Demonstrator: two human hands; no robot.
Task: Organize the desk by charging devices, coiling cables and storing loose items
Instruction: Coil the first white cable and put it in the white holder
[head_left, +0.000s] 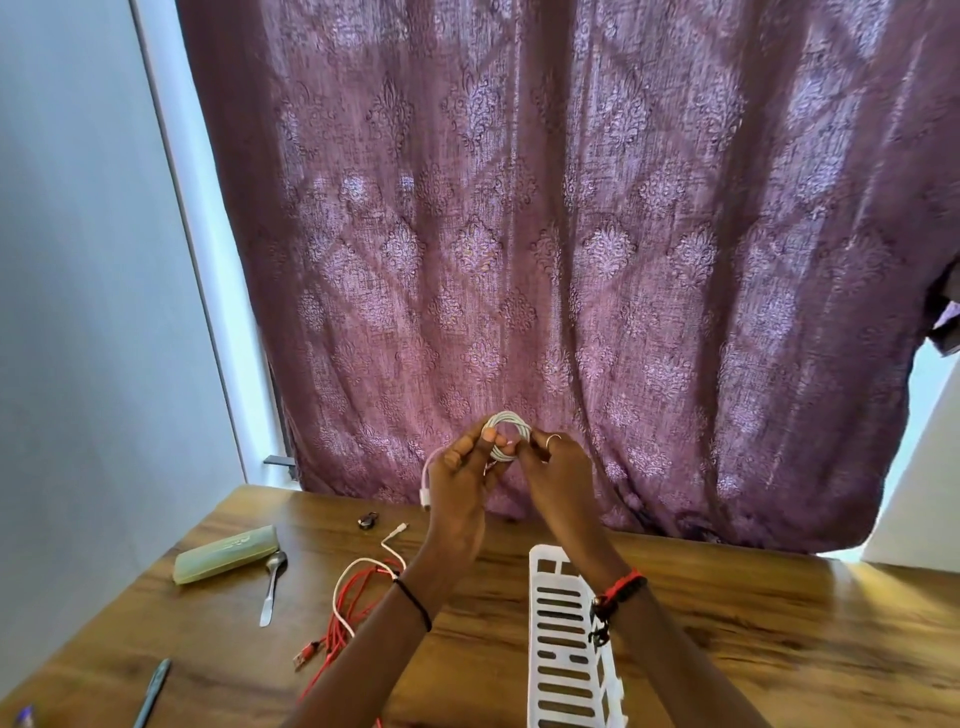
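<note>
Both the left hand (460, 470) and the right hand (558, 467) are raised above the desk (779, 649) near its far edge, each pinching one side of a cable coil (513, 422).

Wooden desk (727, 623), green case (226, 553), spoon (272, 584), pen (153, 693), tangled red and white cables (358, 592), white slotted basket (563, 639).

White basket (561, 649) cut by bottom edge, far wall behind right forearm (675, 660). Red cable (332, 623) slips under left forearm (363, 660). Pen (153, 691) clipped at bottom edge. Small dark object (368, 520) near curtain (571, 260) too small to identify. White cable coil (511, 422) partly covered by left hand (457, 478), right hand (556, 467).
</note>
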